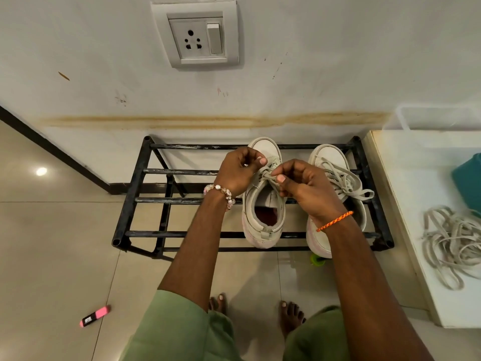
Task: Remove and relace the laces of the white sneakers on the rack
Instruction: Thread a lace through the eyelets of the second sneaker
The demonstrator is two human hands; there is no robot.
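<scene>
Two white sneakers stand toes to the wall on a black metal rack (135,188). My hands work over the left sneaker (263,217). My left hand (238,171) has its fingers curled by the shoe's left eyelets, pinching its grey lace (266,175). My right hand (302,183) pinches the same lace between thumb and fingers just above the tongue. The right sneaker (328,157) is partly hidden under my right wrist; its loose grey laces (346,182) spill over its top.
A loose pile of grey laces (453,246) lies on a white surface (416,194) right of the rack, beside a teal object (468,181). A pink highlighter (95,316) lies on the tiled floor. My bare feet stand before the rack. A wall socket (196,35) is above.
</scene>
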